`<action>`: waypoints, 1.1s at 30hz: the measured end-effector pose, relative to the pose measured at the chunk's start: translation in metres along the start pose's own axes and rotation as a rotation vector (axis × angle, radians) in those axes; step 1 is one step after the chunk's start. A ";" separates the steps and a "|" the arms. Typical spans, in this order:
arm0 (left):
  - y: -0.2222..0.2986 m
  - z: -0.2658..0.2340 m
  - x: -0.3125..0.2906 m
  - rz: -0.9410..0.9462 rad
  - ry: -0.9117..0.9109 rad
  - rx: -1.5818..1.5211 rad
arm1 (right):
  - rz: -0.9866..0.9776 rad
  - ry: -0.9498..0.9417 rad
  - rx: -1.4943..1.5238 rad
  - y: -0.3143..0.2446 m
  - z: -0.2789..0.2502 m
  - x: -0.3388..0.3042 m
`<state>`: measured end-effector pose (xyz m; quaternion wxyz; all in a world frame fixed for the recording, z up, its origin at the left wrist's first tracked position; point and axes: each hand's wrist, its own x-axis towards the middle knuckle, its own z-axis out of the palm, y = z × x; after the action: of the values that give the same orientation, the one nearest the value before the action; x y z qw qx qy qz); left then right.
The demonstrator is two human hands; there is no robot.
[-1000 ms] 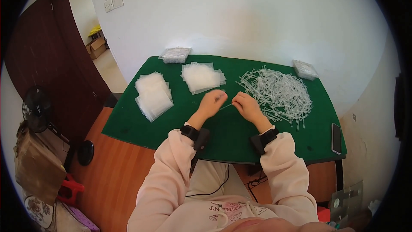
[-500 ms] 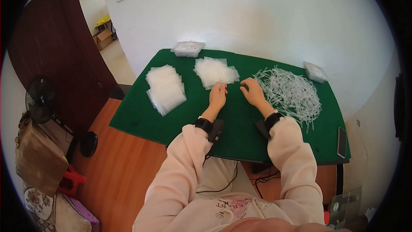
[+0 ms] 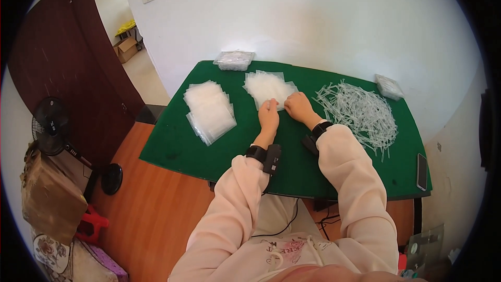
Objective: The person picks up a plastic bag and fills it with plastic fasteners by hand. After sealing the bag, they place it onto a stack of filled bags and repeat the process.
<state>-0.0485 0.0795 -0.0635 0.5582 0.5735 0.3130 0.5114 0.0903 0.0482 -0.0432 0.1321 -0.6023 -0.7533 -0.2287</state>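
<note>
My left hand (image 3: 269, 115) is closed in a pinch at the near edge of the middle stack of clear plastic bags (image 3: 267, 84). A bit of clear plastic bag (image 3: 281, 105) shows at its fingertips. Close beside it, my right hand (image 3: 301, 107) has its fingers curled in toward the same spot; what lies between them is hidden. A second stack of clear bags (image 3: 210, 112) lies to the left. On the right is a loose heap of thin clear plastic pieces (image 3: 360, 115), too small to name.
The table has a green cloth (image 3: 175, 146). Filled clear packets (image 3: 234, 60) sit at its back edge, and another packet (image 3: 389, 87) stands at the back right. A phone (image 3: 421, 172) lies near the right edge. A black fan (image 3: 49, 125) stands left of the table.
My right hand has moved left and now meets my left hand at the middle stack. Its fingers have curled in. The whole view has shifted slightly.
</note>
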 end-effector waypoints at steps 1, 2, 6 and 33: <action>0.000 -0.003 0.003 0.062 0.071 -0.030 | 0.052 0.039 -0.006 0.001 -0.005 0.000; 0.000 -0.004 0.006 0.123 0.140 -0.062 | 0.106 0.078 -0.013 0.004 -0.010 -0.001; 0.001 -0.002 0.007 0.206 0.218 -0.132 | 0.101 0.156 -0.008 0.023 -0.038 -0.012; 0.014 0.002 -0.002 0.233 0.111 -0.336 | 0.084 0.315 0.026 0.027 -0.046 -0.038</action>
<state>-0.0506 0.0742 -0.0504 0.5651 0.4756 0.1849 0.6483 0.1221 -0.0030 -0.0164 0.2659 -0.5883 -0.7001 -0.3050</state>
